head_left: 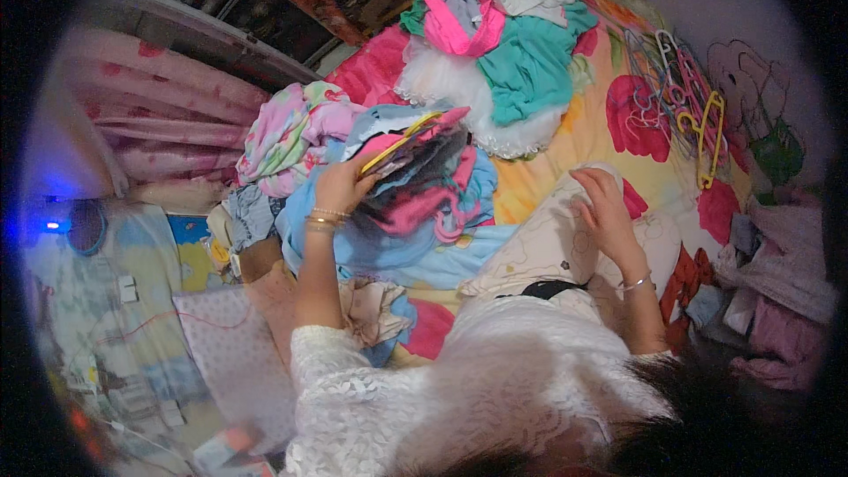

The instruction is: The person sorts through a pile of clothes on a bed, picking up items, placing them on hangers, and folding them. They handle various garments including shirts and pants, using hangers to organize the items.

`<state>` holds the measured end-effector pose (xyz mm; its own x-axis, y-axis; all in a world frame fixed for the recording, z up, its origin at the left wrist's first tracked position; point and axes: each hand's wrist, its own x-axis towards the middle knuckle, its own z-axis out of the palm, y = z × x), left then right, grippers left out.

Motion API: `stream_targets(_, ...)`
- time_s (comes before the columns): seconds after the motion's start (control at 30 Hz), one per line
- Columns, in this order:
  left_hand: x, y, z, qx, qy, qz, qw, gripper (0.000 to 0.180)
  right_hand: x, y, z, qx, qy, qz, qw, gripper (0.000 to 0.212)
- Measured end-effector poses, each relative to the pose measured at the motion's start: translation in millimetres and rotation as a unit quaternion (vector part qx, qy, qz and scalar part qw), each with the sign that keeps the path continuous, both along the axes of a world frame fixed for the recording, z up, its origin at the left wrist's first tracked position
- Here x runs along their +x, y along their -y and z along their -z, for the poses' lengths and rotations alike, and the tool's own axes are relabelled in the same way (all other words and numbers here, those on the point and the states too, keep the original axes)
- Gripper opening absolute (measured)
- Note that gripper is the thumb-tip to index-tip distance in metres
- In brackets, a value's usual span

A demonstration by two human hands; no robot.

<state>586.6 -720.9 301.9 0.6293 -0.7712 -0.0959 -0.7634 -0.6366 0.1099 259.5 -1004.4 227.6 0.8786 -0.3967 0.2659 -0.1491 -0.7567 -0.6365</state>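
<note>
My left hand (pixel 340 187) is closed around one end of a yellow clothes hanger (pixel 399 141), at the top of a pile of garments on hangers. Pink, grey and dark cloth hangs below it, and a pink hanger (pixel 452 219) pokes out of the pile's right side. Light blue cloth (pixel 371 243) lies under the pile. Above my bent knee, my right hand (pixel 605 216) is open, its fingers curved and apart, with nothing in it.
Loose clothes (pixel 530 66) in green, white and pink lie farther back on the flowered bedspread (pixel 587 137). Several hangers (pixel 689 110) are heaped at the right by the wall. A pink and floral bundle (pixel 296 137) sits left of the pile. A pink curtain (pixel 168 106) hangs at far left.
</note>
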Motion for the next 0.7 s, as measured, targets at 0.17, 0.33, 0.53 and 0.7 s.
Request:
stream_targets(0.17, -17, 15, -33, -0.109, -0.003, 0.042, 0.993, 0.042, 30, -10, -31, -0.008, 0.054, -0.034, 0.998, 0.058)
stream_targets(0.33, -59, 59, -101, -0.119, -0.205, 0.116, 0.965, 0.042, 62, -14, -91, -0.087, 0.197, 0.012, 0.976, 0.075)
stream_targets(0.53, -101, 94, -60, -0.21, -0.224, 0.244, 0.92, 0.036, 31, -18, -100, 0.282, 0.029, -0.087, 0.955, 0.047)
stream_targets(0.7, -157, 131, 8, -0.346, -0.196, 0.148, 0.905, 0.049, -36, 11, -23, 0.234, -0.027, -0.02, 0.972, 0.031)
